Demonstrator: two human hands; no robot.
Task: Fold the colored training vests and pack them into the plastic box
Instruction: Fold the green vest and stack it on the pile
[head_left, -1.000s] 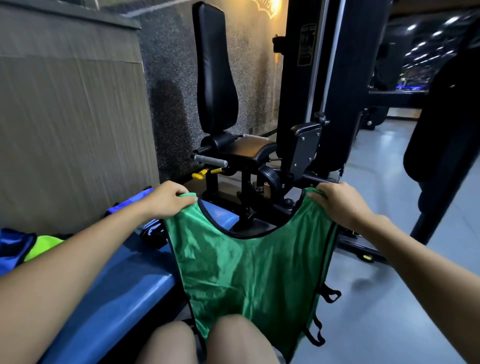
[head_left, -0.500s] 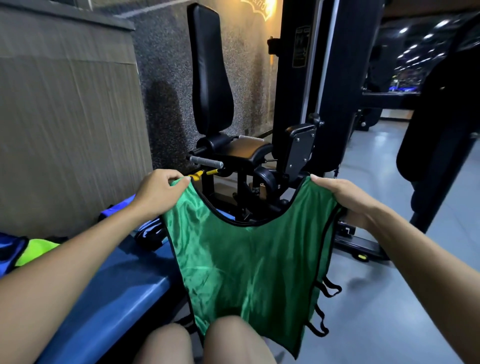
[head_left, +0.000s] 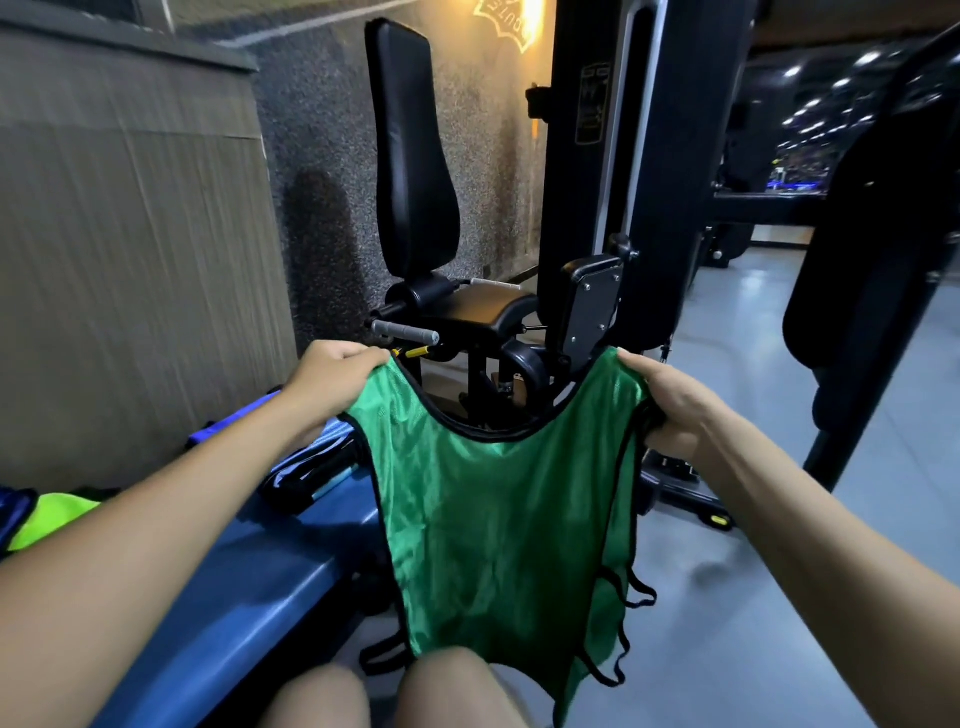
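Green vest (head_left: 498, 530): hung spread over the knees, near centre, right of the blue counter (head_left: 249, 587). Left hand (head_left: 332, 379) and right hand (head_left: 670, 405) each pinch a shoulder strap. Step, judged: squaring before first fold. Next calls for bringing straps together; box not seen

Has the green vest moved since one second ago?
Yes. The green vest has gone up: its left shoulder, once well below the machine's grey handle, now hangs almost level with it, held by the left hand and right hand.
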